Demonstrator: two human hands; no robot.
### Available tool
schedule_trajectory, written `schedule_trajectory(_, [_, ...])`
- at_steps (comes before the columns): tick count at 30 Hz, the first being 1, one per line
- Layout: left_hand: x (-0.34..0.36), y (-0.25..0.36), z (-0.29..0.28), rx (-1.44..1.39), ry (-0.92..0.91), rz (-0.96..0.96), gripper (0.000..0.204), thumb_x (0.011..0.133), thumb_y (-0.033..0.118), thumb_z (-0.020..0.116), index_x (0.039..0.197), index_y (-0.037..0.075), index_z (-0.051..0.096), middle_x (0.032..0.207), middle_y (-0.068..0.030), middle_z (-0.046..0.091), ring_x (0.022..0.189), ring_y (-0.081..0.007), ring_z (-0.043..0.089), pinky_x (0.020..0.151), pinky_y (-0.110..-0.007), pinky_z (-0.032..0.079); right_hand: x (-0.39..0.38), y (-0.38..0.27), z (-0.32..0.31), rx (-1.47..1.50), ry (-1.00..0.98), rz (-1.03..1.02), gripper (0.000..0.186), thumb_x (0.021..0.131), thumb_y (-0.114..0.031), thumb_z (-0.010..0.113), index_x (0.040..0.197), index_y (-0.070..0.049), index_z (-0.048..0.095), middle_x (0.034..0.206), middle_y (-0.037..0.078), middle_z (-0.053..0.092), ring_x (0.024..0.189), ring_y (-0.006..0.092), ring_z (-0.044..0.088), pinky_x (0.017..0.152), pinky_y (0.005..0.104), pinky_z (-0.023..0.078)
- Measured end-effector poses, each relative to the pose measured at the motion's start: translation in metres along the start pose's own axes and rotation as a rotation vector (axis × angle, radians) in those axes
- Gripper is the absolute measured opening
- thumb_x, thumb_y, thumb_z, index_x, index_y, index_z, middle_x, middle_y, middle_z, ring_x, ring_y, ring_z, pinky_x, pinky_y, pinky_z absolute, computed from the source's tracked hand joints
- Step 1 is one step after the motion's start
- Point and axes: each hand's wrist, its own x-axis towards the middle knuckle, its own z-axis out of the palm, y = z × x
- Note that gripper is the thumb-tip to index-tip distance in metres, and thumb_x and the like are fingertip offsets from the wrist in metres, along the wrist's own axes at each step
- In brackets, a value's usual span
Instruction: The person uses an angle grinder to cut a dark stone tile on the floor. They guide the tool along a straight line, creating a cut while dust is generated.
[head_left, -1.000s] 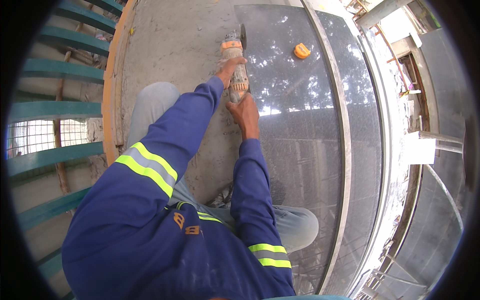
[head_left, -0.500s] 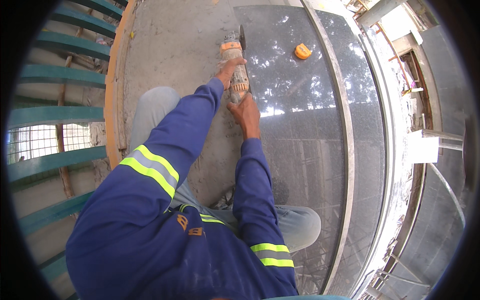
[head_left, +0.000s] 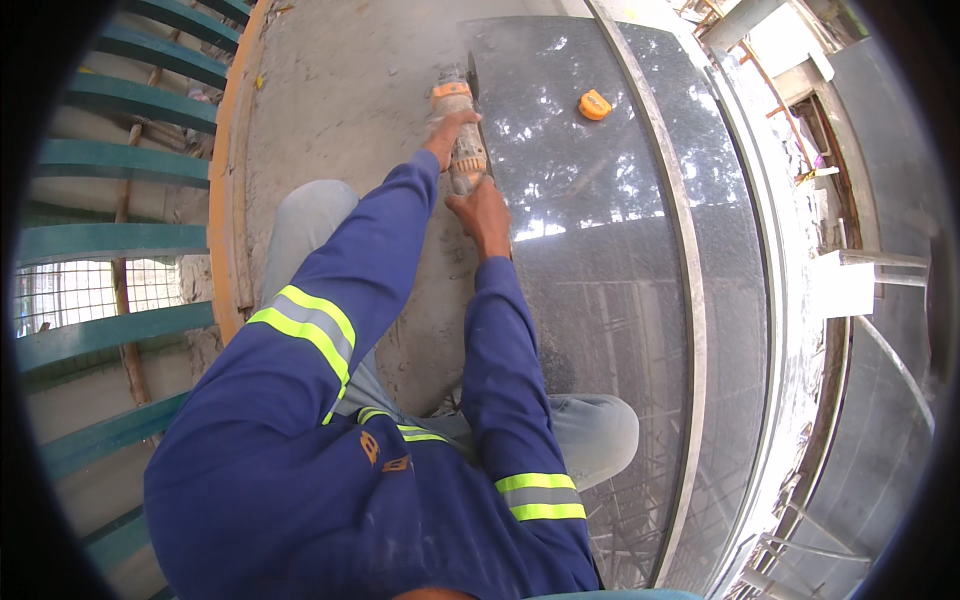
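Both my hands are wrapped round a dusty orange-and-grey angle grinder (head_left: 464, 148). Its front body is gripped by my left hand (head_left: 441, 140), while my right hand (head_left: 484, 217) closes round the rear end. The grinder's dark disc (head_left: 474, 76) stands on edge at the left edge of a polished dark stone slab (head_left: 590, 260). Pale dust hangs about the disc and blurs where it meets the stone. On the slab, right of the grinder, lies an orange tape measure (head_left: 594, 105).
A long straight metal bar (head_left: 682, 230) lies lengthwise across the slab. Grey dusty concrete (head_left: 330, 110) spreads to the left, bordered by an orange edge (head_left: 222, 190) and teal curved bars (head_left: 120, 240). My bent knees flank the work. Scaffold-like poles (head_left: 885, 270) stand far right.
The grinder and both hands have shifted slightly left and up in the picture. The disc now sits against the slab's edge, and dust has appeared around it.
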Motion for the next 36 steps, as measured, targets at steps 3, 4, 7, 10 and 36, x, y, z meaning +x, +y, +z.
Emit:
schedule_trajectory(3, [0.001,0.0,-0.003,0.01,-0.023,0.013,0.039,0.076,0.025,0.075,0.103,0.005,0.056,0.081,-0.0084,0.059,0.065,-0.0233,0.065,0.058,-0.041,0.058,0.0,0.006,0.005,0.001,0.036,-0.047,0.05,0.074,-0.025,0.074,0.106,0.008,0.057,0.099,0.028,0.069,0.087,0.0398,0.068,0.079,0.045,0.054])
schedule_trajectory(4, [-0.002,-0.001,-0.001,0.009,-0.039,0.014,0.039,0.076,0.025,0.075,0.103,0.005,0.056,0.081,-0.0082,0.059,0.065,-0.0231,0.065,0.057,-0.041,0.058,0.0,0.01,0.006,-0.018,0.07,-0.076,0.051,0.073,-0.026,0.074,0.106,0.009,0.057,0.093,0.026,0.07,0.074,0.0351,0.069,0.069,0.0416,0.056])
schedule_trajectory(7, [-0.008,-0.004,0.006,-0.023,-0.029,0.016,0.036,0.076,0.025,0.075,0.101,0.007,0.056,0.08,-0.0074,0.059,0.063,-0.0227,0.064,0.057,-0.04,0.058,-0.003,0.019,0.007,-0.041,0.104,-0.096,0.052,0.073,-0.026,0.073,0.107,0.011,0.057,0.087,0.024,0.07,0.061,0.0305,0.07,0.059,0.0385,0.058])
schedule_trajectory(10, [-0.011,-0.007,0.001,-0.048,-0.054,-0.038,0.034,0.077,0.025,0.075,0.099,0.008,0.056,0.079,-0.0068,0.059,0.063,-0.0224,0.063,0.057,-0.04,0.058,-0.012,0.019,0.007,-0.047,0.092,-0.094,0.052,0.074,-0.026,0.072,0.107,0.011,0.057,0.086,0.025,0.07,0.061,0.0305,0.07,0.058,0.0388,0.058])
schedule_trajectory(36, [-0.021,-0.011,0.006,-0.002,-0.028,-0.029,0.038,0.077,0.025,0.075,0.103,0.005,0.055,0.081,-0.0102,0.06,0.065,-0.0245,0.065,0.061,-0.043,0.058,-0.034,0.006,-0.011,-0.042,0.051,-0.037,0.046,0.073,-0.024,0.076,0.104,0.006,0.057,0.101,0.031,0.069,0.097,0.0461,0.068,0.085,0.0499,0.053])
